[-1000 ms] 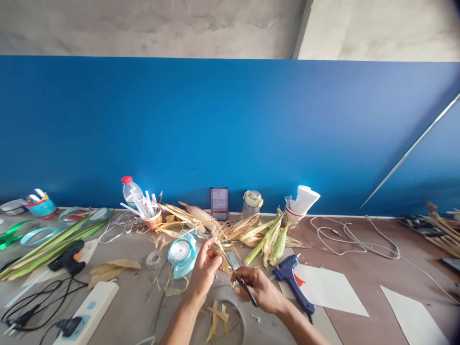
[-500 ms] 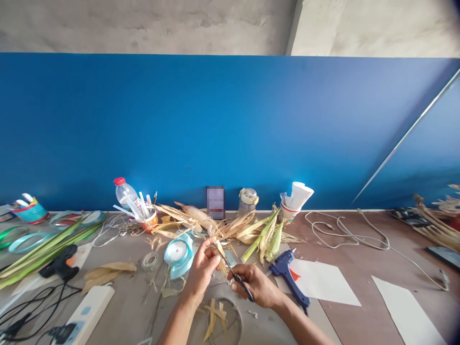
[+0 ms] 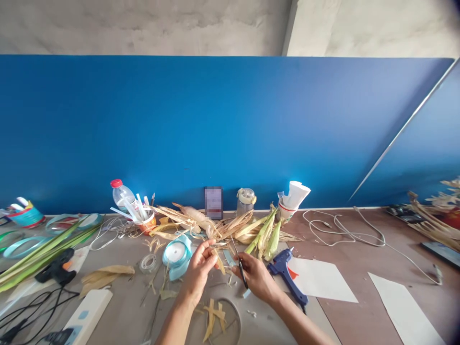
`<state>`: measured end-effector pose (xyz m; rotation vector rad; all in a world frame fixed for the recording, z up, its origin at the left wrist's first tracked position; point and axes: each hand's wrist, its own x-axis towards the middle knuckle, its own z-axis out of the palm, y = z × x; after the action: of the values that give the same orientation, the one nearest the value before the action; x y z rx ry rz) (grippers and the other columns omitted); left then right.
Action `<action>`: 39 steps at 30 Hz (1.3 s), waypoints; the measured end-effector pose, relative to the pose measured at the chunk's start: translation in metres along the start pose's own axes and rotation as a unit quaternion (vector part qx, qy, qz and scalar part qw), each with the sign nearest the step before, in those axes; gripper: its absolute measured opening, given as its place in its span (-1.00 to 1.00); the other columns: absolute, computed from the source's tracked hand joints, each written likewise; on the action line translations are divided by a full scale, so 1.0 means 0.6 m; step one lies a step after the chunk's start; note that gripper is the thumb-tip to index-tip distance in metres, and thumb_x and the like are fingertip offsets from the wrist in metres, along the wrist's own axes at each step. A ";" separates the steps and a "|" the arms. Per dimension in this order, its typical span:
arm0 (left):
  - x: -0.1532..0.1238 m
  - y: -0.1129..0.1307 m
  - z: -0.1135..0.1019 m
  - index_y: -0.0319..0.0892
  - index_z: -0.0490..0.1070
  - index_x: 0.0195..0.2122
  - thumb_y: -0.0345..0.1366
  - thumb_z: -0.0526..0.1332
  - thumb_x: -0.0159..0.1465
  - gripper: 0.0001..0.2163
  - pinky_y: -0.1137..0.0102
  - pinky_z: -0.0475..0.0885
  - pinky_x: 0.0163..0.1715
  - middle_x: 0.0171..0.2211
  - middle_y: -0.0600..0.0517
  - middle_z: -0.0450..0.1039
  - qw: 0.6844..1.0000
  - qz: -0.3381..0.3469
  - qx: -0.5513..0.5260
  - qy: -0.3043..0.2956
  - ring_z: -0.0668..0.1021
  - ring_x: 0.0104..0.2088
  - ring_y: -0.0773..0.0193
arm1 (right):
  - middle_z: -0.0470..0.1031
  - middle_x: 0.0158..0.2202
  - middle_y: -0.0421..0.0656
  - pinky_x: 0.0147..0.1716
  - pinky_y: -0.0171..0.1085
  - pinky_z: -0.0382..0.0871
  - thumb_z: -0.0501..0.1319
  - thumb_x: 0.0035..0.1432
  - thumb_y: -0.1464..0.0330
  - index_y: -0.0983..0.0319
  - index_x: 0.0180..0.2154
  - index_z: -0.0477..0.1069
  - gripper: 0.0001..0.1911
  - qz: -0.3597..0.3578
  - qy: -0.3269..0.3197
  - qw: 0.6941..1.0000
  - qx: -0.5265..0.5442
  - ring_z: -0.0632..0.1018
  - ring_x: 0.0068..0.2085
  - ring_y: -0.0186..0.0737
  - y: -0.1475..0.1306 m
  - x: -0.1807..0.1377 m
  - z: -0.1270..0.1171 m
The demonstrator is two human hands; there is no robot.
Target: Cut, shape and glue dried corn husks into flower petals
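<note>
My left hand (image 3: pixel 201 264) pinches a piece of dry corn husk (image 3: pixel 219 262) between thumb and fingers. Facing it, my right hand (image 3: pixel 256 278) is closed around the handles of a pair of scissors (image 3: pixel 241 269). The scissor blades point up and away, apart from the husk piece. Below my hands, several cut husk strips (image 3: pixel 214 316) lie over a round ring (image 3: pixel 239 321) on the table. A heap of dry corn husks (image 3: pixel 233 227) is spread just beyond my hands, with greener husks (image 3: pixel 269 239) at its right end.
Blue ribbon spool (image 3: pixel 177 254) and clear tape roll (image 3: pixel 148 262) lie left of my hands. A blue glue gun (image 3: pixel 287 275) rests at right beside white paper (image 3: pixel 323 280). A power strip (image 3: pixel 88 316) with black cords is near left. A jar (image 3: pixel 246 201) stands by the blue partition (image 3: pixel 230 129).
The scissors have swung away from the husk piece, their blades now pointing more upright. My right hand has shifted slightly right, and the husk piece in my left hand shows more fully.
</note>
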<state>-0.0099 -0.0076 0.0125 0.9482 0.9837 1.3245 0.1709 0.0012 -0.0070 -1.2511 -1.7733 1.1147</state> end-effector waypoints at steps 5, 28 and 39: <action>0.002 -0.001 0.001 -0.20 0.37 -0.26 -0.26 0.28 0.04 -0.76 0.46 0.28 -0.42 -0.47 0.12 0.36 1.000 -0.005 -0.002 0.008 0.43 -0.51 0.40 | 0.39 -0.50 -0.23 -0.47 -0.36 0.20 0.14 -0.01 0.29 0.21 -0.21 0.37 -0.73 -0.020 0.085 0.986 -0.144 0.35 -0.49 -0.30 -0.002 0.001 -0.007; 0.019 -0.016 -0.009 -0.22 0.39 -0.44 -0.32 0.39 -0.17 -0.73 0.48 0.35 -0.47 -0.58 0.16 0.35 0.987 -0.048 -0.084 0.131 0.45 -0.57 0.41 | 0.42 -0.48 -0.23 -0.48 -0.41 0.18 0.15 -0.01 0.32 0.24 -0.16 0.40 -0.68 -0.022 0.021 0.989 -0.146 0.36 -0.48 -0.34 -0.026 -0.002 -0.020; 0.011 -0.016 0.006 -0.19 0.38 -0.34 -0.30 0.35 -0.06 -0.74 0.45 0.34 -0.47 -0.51 0.11 0.39 0.999 -0.017 0.001 0.041 0.46 -0.54 0.37 | 0.38 -0.35 -0.20 -0.48 -0.42 0.23 0.18 -0.03 0.36 0.25 -0.09 0.26 -0.60 -0.039 0.031 0.991 0.125 0.34 -0.43 -0.37 -0.030 0.000 -0.002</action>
<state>-0.0034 -0.0010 0.0046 0.8807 1.0608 1.3429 0.1656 -0.0015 0.0100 -1.0460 -1.5665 1.1981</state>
